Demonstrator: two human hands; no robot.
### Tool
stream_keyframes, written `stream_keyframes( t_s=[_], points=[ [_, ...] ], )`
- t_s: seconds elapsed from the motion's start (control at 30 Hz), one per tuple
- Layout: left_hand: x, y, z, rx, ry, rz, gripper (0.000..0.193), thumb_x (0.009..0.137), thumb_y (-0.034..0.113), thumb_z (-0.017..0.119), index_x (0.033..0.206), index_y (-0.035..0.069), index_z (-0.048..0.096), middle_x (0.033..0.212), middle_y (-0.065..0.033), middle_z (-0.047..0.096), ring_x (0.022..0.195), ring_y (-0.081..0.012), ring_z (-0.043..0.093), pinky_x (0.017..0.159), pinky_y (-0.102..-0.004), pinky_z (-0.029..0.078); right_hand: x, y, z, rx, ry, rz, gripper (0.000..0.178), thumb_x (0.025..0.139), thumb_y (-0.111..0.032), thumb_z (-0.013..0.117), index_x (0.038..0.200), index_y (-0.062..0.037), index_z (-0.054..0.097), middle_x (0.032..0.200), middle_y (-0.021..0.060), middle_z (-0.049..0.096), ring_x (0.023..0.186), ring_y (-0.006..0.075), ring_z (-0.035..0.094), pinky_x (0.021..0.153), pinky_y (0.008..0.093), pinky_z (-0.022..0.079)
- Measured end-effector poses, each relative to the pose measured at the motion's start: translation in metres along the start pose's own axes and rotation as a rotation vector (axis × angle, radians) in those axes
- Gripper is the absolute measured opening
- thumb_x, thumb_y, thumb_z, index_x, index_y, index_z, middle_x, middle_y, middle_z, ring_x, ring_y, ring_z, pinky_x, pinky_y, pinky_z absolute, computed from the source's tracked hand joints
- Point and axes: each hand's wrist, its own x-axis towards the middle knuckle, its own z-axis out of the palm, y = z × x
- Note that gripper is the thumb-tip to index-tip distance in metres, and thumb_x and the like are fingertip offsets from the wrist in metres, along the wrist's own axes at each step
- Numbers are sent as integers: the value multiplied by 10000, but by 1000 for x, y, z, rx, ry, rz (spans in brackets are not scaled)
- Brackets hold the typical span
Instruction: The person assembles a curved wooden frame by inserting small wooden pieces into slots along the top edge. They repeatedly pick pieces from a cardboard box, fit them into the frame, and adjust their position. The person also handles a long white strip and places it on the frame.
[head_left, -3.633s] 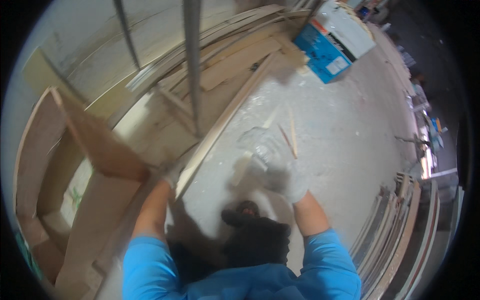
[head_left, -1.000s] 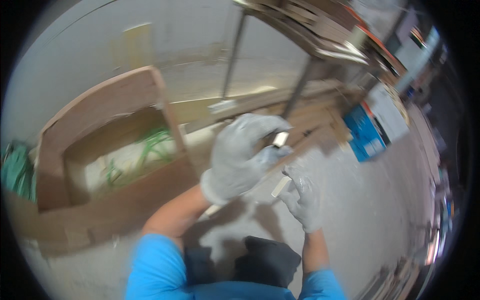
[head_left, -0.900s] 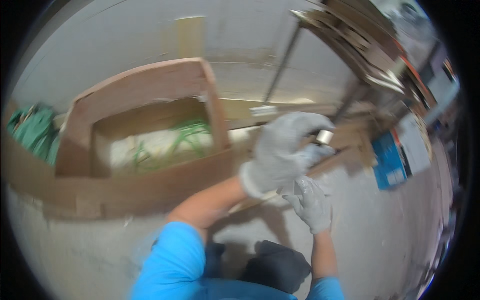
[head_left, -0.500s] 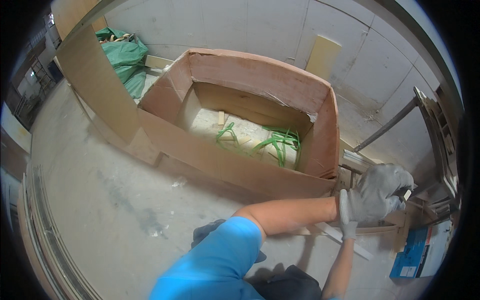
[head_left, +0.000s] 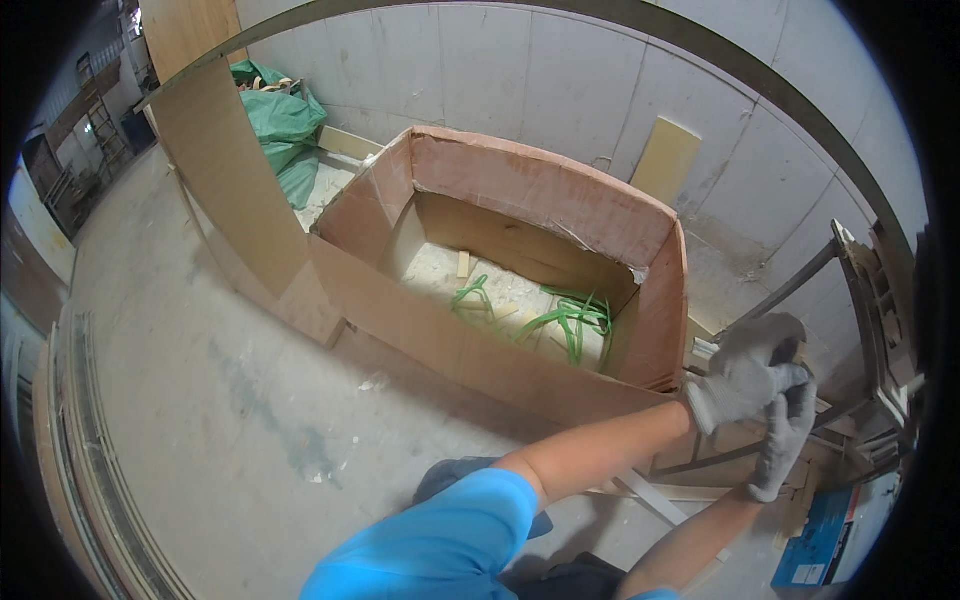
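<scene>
Currently, gloved left hand (head_left: 750, 370) curls round a small wood piece (head_left: 801, 351), mostly hidden. Right hand (head_left: 785, 437) sits close against it, grip unclear. Open box (head_left: 545, 175) stands left of both.

I see grey gloves (head_left: 745, 372), bright blue sleeve (head_left: 440, 535), pinkish-brown box (head_left: 540, 180), bright green straps (head_left: 575, 314), darker green sack (head_left: 283, 122), whitish wall (head_left: 480, 75), blotchy grey floor (head_left: 240, 340)

Left arm (head_left: 610, 455): blue short sleeve (head_left: 440, 530), bare forearm stretches rightward; left hand (head_left: 752, 370), grey-gloved, has curled fingers. Right arm (head_left: 692, 542): bare forearm angles upward; right hand (head_left: 785, 440), grey-gloved, sits just below, bent fingers overlapping the left's.
</scene>
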Motion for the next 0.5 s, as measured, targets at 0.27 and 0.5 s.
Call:
stream_keyframes(
  t_s=[0.27, 0.5],
  points=[
    [-1, -13, -2, -279, -140, -319, 309, 749, 129, 779, 984, 37, 600, 841, -62, 617, 763, -131, 593, 705, -312, 511, -10, 0, 2, -377, 68, 58, 219, 875, -116, 624, 1021, 43, 662, 887, 132, 696, 782, 213, 632, 718, 363, 501],
    [-7, -4, 1, 60, -123, -179, 348, 860, 200, 755, 1101, -30, 652, 918, -49, 659, 834, -135, 617, 762, -274, 502, -10, -9, 8, 4, -22, 30, 287, 939, -224, 587, 1070, 28, 625, 837, 161, 679, 766, 230, 684, 686, 358, 514]
  ],
)
